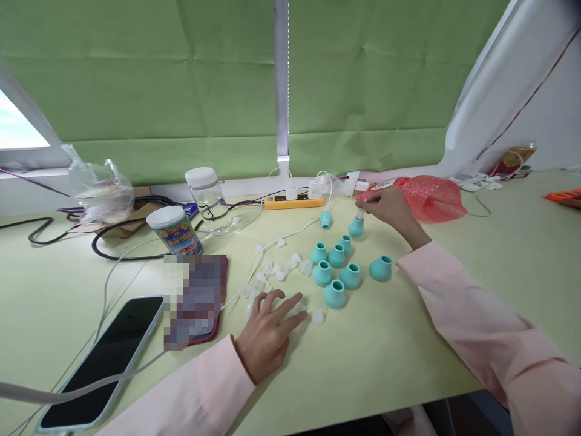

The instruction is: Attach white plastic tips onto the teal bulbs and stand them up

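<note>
In the head view my right hand (387, 207) pinches a small translucent white piece (361, 212) at the mouth of a teal bulb-shaped piece (356, 227), which stands on the table. Several more hollow teal bulb-shaped pieces (334, 294) stand nearby, mostly with their round openings upward; one at the back (325, 219) has its narrow end toward me. My left hand (267, 336) lies with fingers apart over a scatter of translucent white pieces (280, 274). Some of those pieces are partly hidden under its fingers. A small whitish disc (318, 317) lies just right of its fingertips.
Left of the hands are a black-screened phone (106, 357) and a second phone (202, 297), partly blurred. A printed can (175, 231), a clear jar (209, 203), a yellow power strip (294, 202) and red bubble wrap (433, 198) line the back. A white cable (259, 259) crosses the table.
</note>
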A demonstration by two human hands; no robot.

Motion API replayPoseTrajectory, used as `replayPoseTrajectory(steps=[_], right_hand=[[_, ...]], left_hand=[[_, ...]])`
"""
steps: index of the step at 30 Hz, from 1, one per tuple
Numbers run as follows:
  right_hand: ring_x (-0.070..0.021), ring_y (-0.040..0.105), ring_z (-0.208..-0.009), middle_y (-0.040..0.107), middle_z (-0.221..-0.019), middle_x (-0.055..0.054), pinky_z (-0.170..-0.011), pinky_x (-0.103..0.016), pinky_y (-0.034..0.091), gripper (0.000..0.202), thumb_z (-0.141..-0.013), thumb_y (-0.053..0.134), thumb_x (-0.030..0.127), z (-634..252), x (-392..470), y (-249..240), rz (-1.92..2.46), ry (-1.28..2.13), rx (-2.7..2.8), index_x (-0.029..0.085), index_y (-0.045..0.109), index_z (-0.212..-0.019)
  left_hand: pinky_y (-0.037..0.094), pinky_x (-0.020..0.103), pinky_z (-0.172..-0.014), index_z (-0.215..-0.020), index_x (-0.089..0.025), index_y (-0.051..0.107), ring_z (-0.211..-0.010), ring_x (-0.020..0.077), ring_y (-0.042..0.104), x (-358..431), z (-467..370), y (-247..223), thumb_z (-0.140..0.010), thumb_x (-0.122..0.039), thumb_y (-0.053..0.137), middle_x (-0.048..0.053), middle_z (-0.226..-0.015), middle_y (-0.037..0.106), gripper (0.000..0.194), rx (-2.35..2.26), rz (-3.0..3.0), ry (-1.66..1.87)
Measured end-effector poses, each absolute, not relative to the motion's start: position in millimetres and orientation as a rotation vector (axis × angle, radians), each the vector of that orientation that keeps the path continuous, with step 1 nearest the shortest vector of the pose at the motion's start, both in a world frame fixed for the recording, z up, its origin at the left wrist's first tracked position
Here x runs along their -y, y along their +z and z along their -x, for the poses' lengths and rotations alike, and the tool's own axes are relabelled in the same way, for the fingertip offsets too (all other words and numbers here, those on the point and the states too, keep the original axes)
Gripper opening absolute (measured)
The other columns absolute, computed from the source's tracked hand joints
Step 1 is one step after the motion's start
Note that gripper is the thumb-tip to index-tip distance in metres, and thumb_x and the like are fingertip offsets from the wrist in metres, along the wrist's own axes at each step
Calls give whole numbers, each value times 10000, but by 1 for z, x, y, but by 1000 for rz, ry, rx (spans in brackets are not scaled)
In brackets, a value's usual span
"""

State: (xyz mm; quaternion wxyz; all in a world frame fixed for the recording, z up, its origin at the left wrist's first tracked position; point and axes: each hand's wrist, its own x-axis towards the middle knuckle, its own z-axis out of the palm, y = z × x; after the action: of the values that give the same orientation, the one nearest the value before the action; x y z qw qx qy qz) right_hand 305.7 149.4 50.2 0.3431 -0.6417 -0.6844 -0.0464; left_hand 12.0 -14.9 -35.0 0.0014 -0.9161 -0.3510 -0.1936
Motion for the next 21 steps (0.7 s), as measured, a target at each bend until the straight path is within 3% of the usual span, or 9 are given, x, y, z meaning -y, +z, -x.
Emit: replayPoseTrajectory(steps=[6, 10, 13, 17, 21], right_hand=[[-182, 533, -573, 583, -507, -65, -508, -274, 376, 255, -621, 594, 352, -309, -150, 51, 1949, -64, 1838, 147, 591, -470], [-276, 542, -758, 627, -697, -109, -570, -343, 390, 331, -643, 548, 450, -301, -140, 62, 1941, -255, 1715, 141, 651, -702], [-225, 558, -663, 616, -634, -65, -564, -323, 400, 305, -684, 518, 431, -284, -120, 72, 1650, -374, 1701, 162, 648, -748], [-130, 508, -488, 568, -512, 1, -510, -259, 398, 194, -714, 520, 361, -254, -73, 85, 1132, -212, 2007, 202, 624, -675], [-109, 528, -577, 609, -653, -3, -535, -229, 383, 153, -694, 574, 290, -226, -29, 84, 809, 78, 2502, 187, 615, -799]], left_hand=[[316, 406, -717, -1018, -224, 542, -919, 249, 422, 12, -13, -36, -698, 4, 401, 42, -1066, 581, 418, 1111, 2788, -656], [309, 382, -704, -969, -214, 559, -893, 237, 433, 12, -15, -37, -754, -89, 441, 56, -980, 599, 275, 1104, 2734, -716], [311, 367, -704, -902, -190, 567, -878, 224, 441, 12, -15, -38, -769, -150, 471, 51, -929, 607, 169, 1102, 2721, -778], [320, 345, -686, -855, -178, 561, -828, 200, 450, 12, -14, -37, -772, -121, 453, 41, -839, 612, 148, 1121, 2722, -826], [333, 341, -668, -889, -183, 556, -806, 200, 450, 13, -14, -36, -756, -126, 460, 49, -835, 596, 174, 1163, 2738, -797]])
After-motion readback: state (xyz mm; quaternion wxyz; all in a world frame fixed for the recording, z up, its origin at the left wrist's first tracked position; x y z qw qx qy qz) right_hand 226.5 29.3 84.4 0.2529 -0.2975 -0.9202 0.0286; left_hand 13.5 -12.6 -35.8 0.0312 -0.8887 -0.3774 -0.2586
